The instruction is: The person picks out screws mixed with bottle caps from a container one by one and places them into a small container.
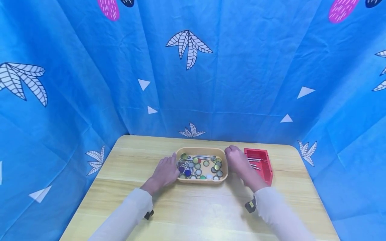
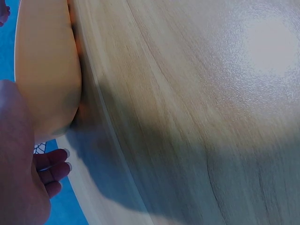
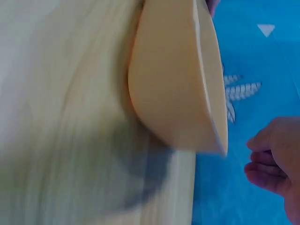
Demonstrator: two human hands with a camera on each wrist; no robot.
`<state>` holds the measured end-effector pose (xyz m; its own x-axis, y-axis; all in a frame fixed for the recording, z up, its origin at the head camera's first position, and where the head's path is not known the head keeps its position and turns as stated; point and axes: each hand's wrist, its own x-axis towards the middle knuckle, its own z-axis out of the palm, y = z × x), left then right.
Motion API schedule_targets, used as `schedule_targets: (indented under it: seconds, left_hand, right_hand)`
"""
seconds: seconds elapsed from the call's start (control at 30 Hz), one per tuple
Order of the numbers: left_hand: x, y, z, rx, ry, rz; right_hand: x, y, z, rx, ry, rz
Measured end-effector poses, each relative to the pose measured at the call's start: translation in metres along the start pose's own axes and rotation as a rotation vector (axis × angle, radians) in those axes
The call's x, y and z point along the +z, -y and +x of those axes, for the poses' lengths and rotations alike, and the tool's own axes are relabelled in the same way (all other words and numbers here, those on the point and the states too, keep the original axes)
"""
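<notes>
A tan, oblong plastic tray [image 1: 201, 181] holds several round caps [image 1: 206, 163] in green, blue and white, mixed with long silver screws [image 1: 202, 157]. My left hand [image 1: 165, 172] is at the tray's left end, holding its rim with the thumb side; three fingers [image 2: 51, 169] curl below, outside the wall. Just past the right end, my right hand [image 1: 237, 160] hangs beside the rim. In the right wrist view a gap separates this hand [image 3: 276, 161] from the tray [image 3: 168, 84]; its fingers are loosely curled and nothing shows in them.
A red plastic bin [image 1: 267, 167] with several silver screws [image 1: 254, 160] stands right of the tray, partly behind my right forearm. The light wooden table [image 1: 202, 207] ends at a blue patterned curtain [image 1: 241, 83] at the back and sides.
</notes>
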<state>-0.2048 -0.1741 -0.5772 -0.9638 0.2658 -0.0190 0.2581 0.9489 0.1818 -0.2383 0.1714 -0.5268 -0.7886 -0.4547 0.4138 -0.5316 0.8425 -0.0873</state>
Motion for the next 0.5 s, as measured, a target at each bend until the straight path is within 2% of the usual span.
schedule_targets:
  seconds: [0.13, 0.33, 0.5]
  left_hand:
    - [0.000, 0.000, 0.000, -0.003, 0.002, -0.010]
    - [-0.005, -0.003, -0.001, -0.005, 0.007, -0.031]
    - [-0.005, -0.003, -0.001, -0.002, 0.008, -0.023]
  right_hand:
    - [0.008, 0.020, 0.003, 0.036, 0.048, 0.069]
    - [0.021, 0.041, 0.006, 0.046, 0.065, 0.164]
    - [0.029, 0.053, 0.009, 0.079, 0.202, 0.277]
